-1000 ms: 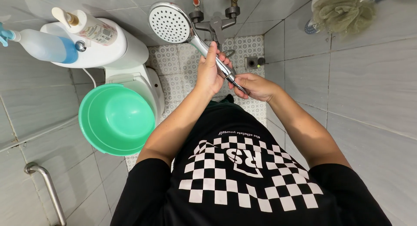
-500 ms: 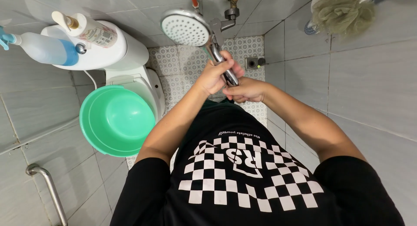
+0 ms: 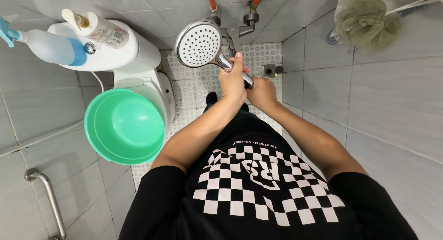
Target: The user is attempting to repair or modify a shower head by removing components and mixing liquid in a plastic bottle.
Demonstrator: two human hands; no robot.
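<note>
Nearest the camera is the person's black shirt with a white checkerboard panel [image 3: 258,189], both forearms reaching forward toward 12 o'clock.

The left hand [image 3: 232,81] is closed fully round the chrome handle of the round chrome hand shower with a white dotted spray face [image 3: 199,44], thumb up along the stem. The right hand [image 3: 262,91] sits just beside it at 3 o'clock, fingers curled at the handle's lower end; whether it grips the handle or the hose fitting cannot be told. The shower head is held up between the hands and the wall, spray face turned toward the camera.

Assessment: the head appears rigid and fairly light; polished metal is likely slippery when wet, so the narrow handle is the sound place to grip, not the face.

At 9 o'clock a green plastic basin [image 3: 124,127] rests on the white toilet [image 3: 147,83]. On the cistern lie a blue spray bottle [image 3: 50,47] and a white pump bottle [image 3: 99,30]. At 12 o'clock, the chrome wall tap with orange pipes [image 3: 240,23]; at 2 o'clock, a green mesh sponge [image 3: 367,21].
</note>
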